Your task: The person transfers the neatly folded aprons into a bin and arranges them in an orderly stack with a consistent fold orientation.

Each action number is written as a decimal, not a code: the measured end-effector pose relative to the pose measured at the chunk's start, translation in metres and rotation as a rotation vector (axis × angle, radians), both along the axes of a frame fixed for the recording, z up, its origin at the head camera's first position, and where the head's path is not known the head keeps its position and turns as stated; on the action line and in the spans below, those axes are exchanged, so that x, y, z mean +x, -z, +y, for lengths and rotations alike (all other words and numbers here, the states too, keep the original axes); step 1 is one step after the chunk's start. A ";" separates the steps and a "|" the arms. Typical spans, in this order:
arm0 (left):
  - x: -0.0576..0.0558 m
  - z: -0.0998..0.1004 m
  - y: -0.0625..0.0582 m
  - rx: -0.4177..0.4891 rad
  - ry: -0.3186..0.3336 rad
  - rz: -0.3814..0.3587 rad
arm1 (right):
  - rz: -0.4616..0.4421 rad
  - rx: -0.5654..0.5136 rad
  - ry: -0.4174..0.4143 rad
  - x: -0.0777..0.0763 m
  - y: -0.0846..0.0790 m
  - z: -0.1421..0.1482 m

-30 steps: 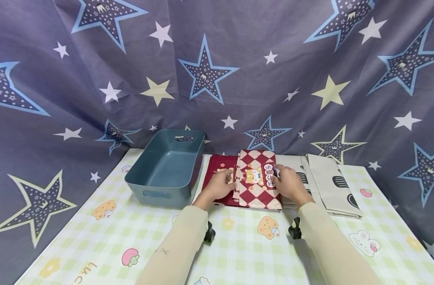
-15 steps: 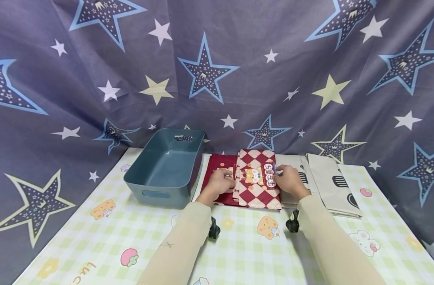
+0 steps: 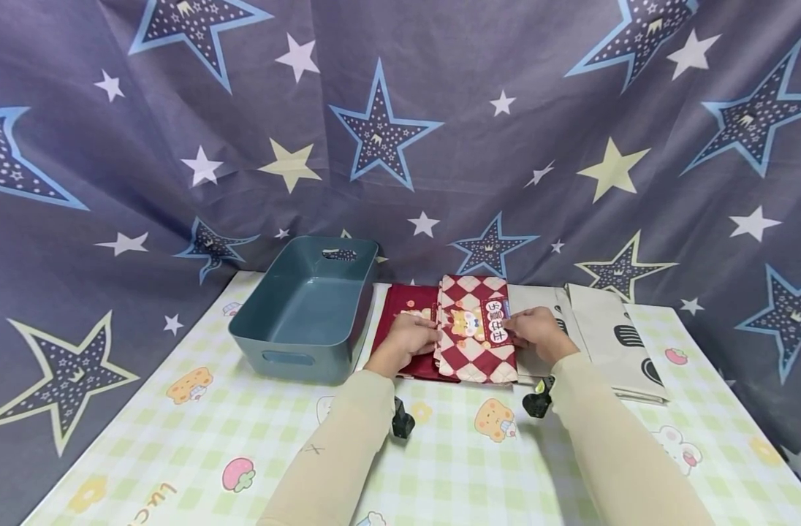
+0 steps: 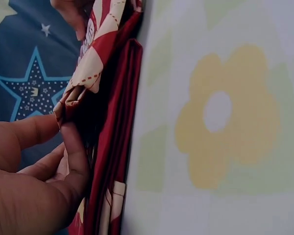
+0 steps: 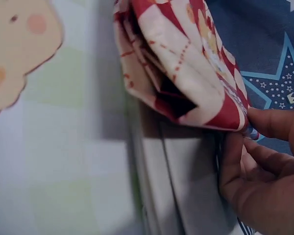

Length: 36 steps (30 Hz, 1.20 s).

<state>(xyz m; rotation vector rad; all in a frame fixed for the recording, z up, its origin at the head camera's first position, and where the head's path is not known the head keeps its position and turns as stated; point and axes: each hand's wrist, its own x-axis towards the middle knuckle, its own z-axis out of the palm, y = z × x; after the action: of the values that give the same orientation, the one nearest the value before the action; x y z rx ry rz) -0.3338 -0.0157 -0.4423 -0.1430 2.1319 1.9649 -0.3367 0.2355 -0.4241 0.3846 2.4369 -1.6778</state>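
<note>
The folded diamond-checked cloth (image 3: 469, 358) is near the middle of the worktop's far edge, partly over a folded red cloth (image 3: 389, 307); left hand (image 3: 408, 340) and right hand (image 3: 538, 331) pinch opposite sides. Probably light, soft and unbreakable, it may unfold unless all layers are gripped at mid-edge.

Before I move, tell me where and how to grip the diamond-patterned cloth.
Probably pinch the diamond-patterned cloth midway along both side edges, left hand from the left, right hand from the right: its folded layers could open, and those edges look raised off the dark red cloth and grey cloth.
</note>
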 end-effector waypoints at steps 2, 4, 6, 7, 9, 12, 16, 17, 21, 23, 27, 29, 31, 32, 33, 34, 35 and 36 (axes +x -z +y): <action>0.000 0.000 -0.001 0.035 0.001 -0.023 | -0.010 -0.061 -0.006 0.000 -0.003 0.000; 0.001 0.001 -0.001 0.042 0.007 -0.035 | -0.018 -0.123 -0.002 0.001 -0.005 -0.001; 0.001 0.002 -0.002 0.041 0.012 -0.048 | -0.026 -0.173 0.008 0.001 -0.007 -0.002; 0.002 0.002 -0.003 0.033 0.014 -0.050 | -0.030 -0.191 0.012 0.002 -0.008 -0.002; 0.003 0.003 -0.003 0.027 0.019 -0.051 | -0.032 -0.227 0.020 0.002 -0.009 -0.002; 0.003 0.004 -0.004 0.032 0.024 -0.053 | -0.030 -0.258 0.030 0.002 -0.010 -0.003; 0.004 0.004 -0.006 0.050 0.030 -0.061 | -0.023 -0.308 0.022 0.001 -0.013 -0.004; 0.004 0.004 -0.007 0.055 0.029 -0.065 | -0.020 -0.318 0.016 0.001 -0.014 -0.004; 0.004 0.003 -0.009 0.075 0.018 -0.066 | -0.003 -0.333 -0.019 0.003 -0.017 -0.002; 0.003 0.003 -0.010 0.085 0.012 -0.062 | 0.002 -0.338 -0.017 0.003 -0.018 0.000; 0.002 0.002 -0.013 0.105 0.008 -0.050 | 0.006 -0.333 0.000 0.004 -0.022 0.000; 0.001 0.001 -0.014 0.109 0.004 -0.040 | 0.009 -0.326 0.003 0.004 -0.024 0.000; 0.000 0.000 -0.016 0.113 0.003 -0.025 | 0.011 -0.320 0.006 0.005 -0.026 0.000; 0.000 -0.001 -0.016 0.115 0.004 -0.016 | 0.010 -0.319 0.013 0.005 -0.027 0.000; 0.000 -0.001 -0.017 0.119 0.005 -0.009 | 0.012 -0.317 0.015 0.005 -0.028 0.000; 0.000 -0.001 -0.018 0.123 0.005 -0.006 | 0.015 -0.325 0.014 0.005 -0.029 0.000; 0.000 -0.002 -0.019 0.126 0.007 -0.002 | 0.016 -0.330 0.014 0.005 -0.030 0.000; 0.001 -0.002 -0.021 0.127 0.007 0.002 | 0.018 -0.340 0.014 0.005 -0.030 0.000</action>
<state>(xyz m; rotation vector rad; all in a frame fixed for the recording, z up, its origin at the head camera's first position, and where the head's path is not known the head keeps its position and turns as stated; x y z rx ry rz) -0.3331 -0.0177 -0.4213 -0.1112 1.9988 2.0898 -0.3313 0.2358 -0.3939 0.3387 2.1057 -2.0596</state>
